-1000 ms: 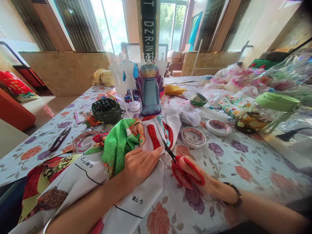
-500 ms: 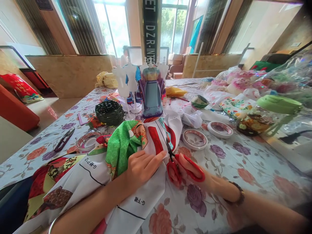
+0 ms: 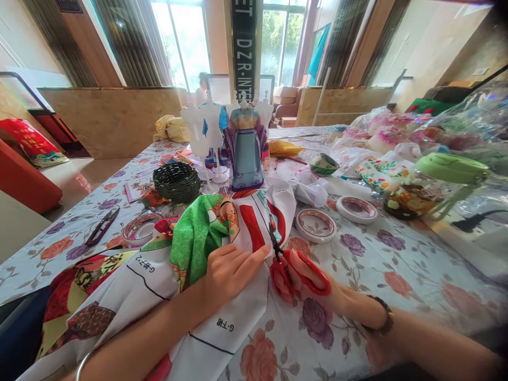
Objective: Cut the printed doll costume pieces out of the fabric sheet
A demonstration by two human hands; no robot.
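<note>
Printed fabric (image 3: 198, 233) in white, green and red, with black pattern lines, lies bunched across the table in front of me. My left hand (image 3: 234, 267) is closed on the fabric near its cut edge, thumb side toward the blades. In my right hand (image 3: 313, 283) are red-handled scissors (image 3: 283, 270), fingers through the loops. Their dark blades point away from me and lie at the fabric's white and red part, just right of my left fingertips. How far the blades are apart is hard to make out.
Thread snips (image 3: 102, 226) and a tape roll (image 3: 143, 227) lie left. A dark woven basket (image 3: 177, 182), white mannequins (image 3: 214, 127) and a dressed mannequin (image 3: 246, 151) stand behind the fabric. Further right are more tape rolls (image 3: 316, 225) and a green-lidded jar (image 3: 420, 196).
Both hands keep nearly the same place on the fabric and scissors. The scissor handles look slightly closer together. The whole view has shifted a little.
</note>
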